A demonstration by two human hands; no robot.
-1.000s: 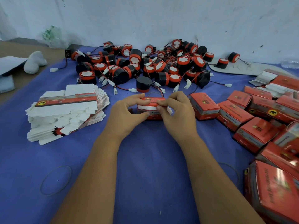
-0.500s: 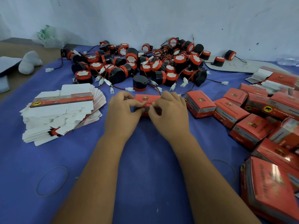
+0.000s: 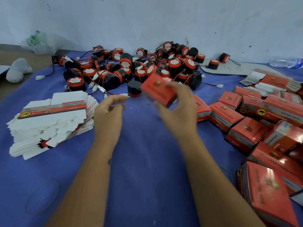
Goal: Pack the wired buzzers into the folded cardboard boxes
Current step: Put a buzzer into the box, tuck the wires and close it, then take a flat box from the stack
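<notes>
Closed red box (image 3: 158, 90), frame centre: right hand (image 3: 177, 110) fingers gripping it, left hand (image 3: 109, 112) loosely open, empty; box seemingly heading for the finished stack (image 3: 255, 122) at right.

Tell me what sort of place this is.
Probably a small hand-packing bench: a heap of wired buzzers, a stack of flat cartons and filled red boxes lie on a blue cloth against a plain wall.

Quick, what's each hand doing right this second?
Left hand: holds nothing, fingers loosely curled above the blue cloth.
Right hand: grips a closed red box, lifted off the cloth; the picture is blurred there.
</notes>
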